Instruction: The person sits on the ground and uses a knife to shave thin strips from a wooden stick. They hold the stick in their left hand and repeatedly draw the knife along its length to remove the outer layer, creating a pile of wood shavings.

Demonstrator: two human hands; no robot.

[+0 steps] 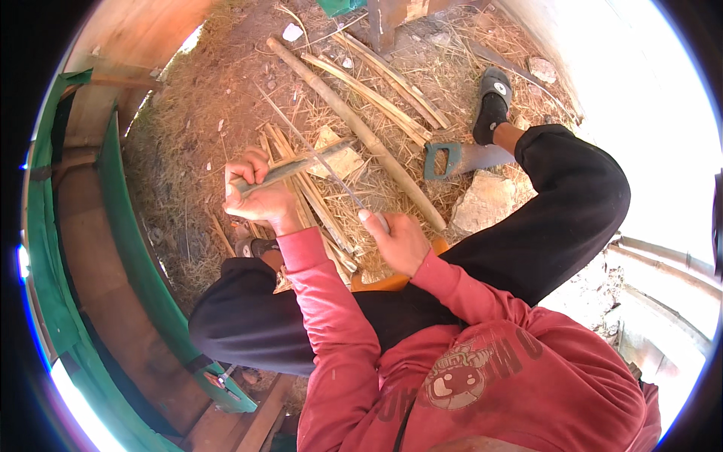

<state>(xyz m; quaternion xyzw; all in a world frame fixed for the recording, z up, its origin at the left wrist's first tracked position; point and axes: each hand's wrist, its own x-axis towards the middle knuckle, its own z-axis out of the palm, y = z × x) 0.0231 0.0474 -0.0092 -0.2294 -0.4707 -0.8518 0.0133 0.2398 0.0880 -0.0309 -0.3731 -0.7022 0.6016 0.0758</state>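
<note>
My left hand (260, 192) is closed round one end of a split bamboo piece (297, 164), which points out to the right. In my right hand (403, 242) is the handle of a long knife (331, 172), my thumb lying along its top. The narrow blade slants up to the left and crosses the bamboo piece; I cannot tell whether the edge bites into it. Under the bamboo lies a pale flat stone (339, 162), partly hidden. Several split bamboo strips (320, 203) rest on the ground below my hands.
A whole bamboo pole (361, 129) lies beyond my hands, with more split strips (376, 98) past it. A green-handled handsaw (444, 160) is beside my right foot, near a big rock (486, 203). Green-edged boards (128, 211) stand at left. Straw covers the ground.
</note>
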